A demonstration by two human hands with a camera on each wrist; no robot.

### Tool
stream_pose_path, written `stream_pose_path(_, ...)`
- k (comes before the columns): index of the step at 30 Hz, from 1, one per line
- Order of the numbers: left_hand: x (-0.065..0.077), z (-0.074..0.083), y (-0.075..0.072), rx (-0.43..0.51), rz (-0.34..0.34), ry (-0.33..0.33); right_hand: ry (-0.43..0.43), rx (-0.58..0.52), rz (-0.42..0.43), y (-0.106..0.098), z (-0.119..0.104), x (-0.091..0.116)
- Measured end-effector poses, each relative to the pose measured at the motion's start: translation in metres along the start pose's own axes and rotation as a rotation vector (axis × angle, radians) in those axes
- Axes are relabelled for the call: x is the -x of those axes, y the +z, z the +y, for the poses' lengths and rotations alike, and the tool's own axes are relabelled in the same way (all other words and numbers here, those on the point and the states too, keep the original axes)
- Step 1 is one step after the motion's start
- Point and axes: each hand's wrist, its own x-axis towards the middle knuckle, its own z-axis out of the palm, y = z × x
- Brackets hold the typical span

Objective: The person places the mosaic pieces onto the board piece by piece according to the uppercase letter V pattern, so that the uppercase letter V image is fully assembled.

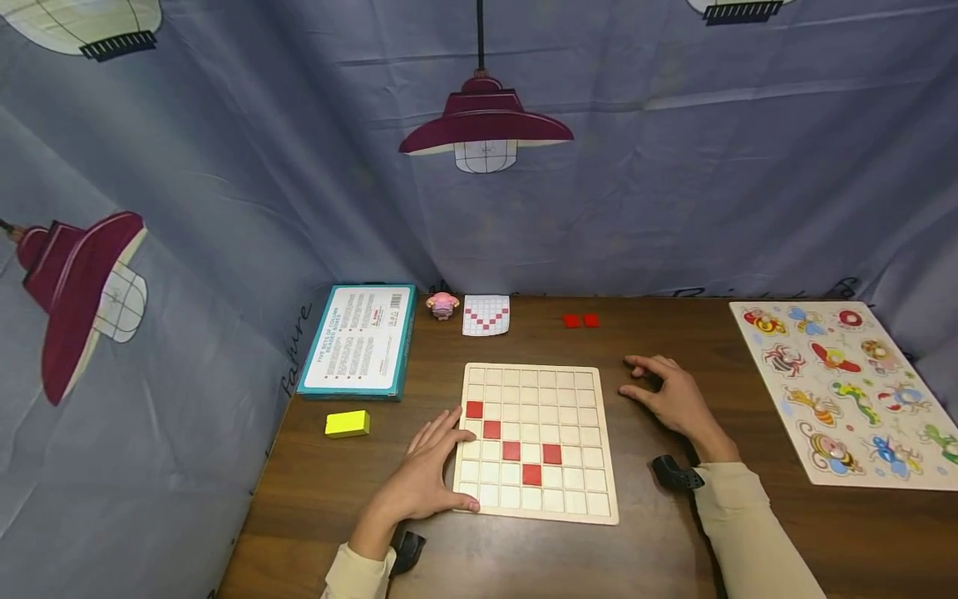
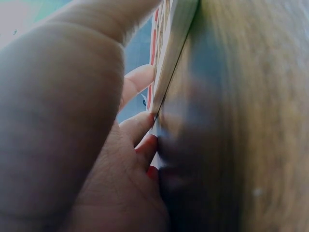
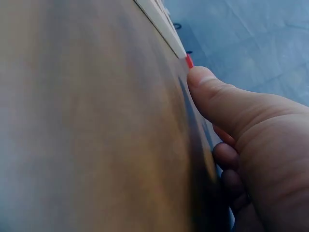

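A light wooden grid board (image 1: 537,376) lies on the table, with several red square tiles (image 1: 511,451) set in its cells. My left hand (image 1: 422,478) rests at the board's left side, fingers spread along the edge and thumb at the near left corner. In the left wrist view, fingertips (image 2: 137,123) touch the board's side (image 2: 176,46). Off the board's right edge, my right hand (image 1: 674,399) is over the table with loosely bent fingers and thumb apart, holding nothing. Two loose red tiles (image 1: 572,321) lie beyond the board.
A small pattern card (image 1: 486,304) showing a red V stands behind the board, beside a pink figurine (image 1: 442,305). At left are a teal box (image 1: 355,337) and a yellow block (image 1: 348,424). An insect puzzle board (image 1: 804,395) lies at right. Grey curtain (image 1: 636,208) encloses the table.
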Motion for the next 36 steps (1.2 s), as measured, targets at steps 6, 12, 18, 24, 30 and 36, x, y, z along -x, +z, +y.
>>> stream_pose_path(6,0.001,0.001,0.002,-0.005,0.002,-0.004,0.046,-0.022,-0.083,-0.001,0.007,-0.025)
stream_pose_path(12,0.002,0.001,0.004,-0.006,-0.007,-0.002,0.107,-0.01,-0.148,0.0,0.012,-0.042)
stream_pose_path(18,0.0,0.001,0.003,-0.007,0.002,-0.004,0.129,0.049,-0.163,0.007,0.012,-0.06)
stream_pose_path(24,-0.001,0.0,0.002,-0.01,-0.001,-0.001,0.15,0.055,-0.164,0.01,0.011,-0.078)
stream_pose_path(30,0.0,0.0,0.001,0.004,0.001,-0.006,0.172,0.036,-0.195,0.012,0.009,-0.093)
stream_pose_path(36,-0.001,0.0,0.002,0.008,-0.002,-0.013,0.18,0.031,-0.194,0.015,0.009,-0.103)
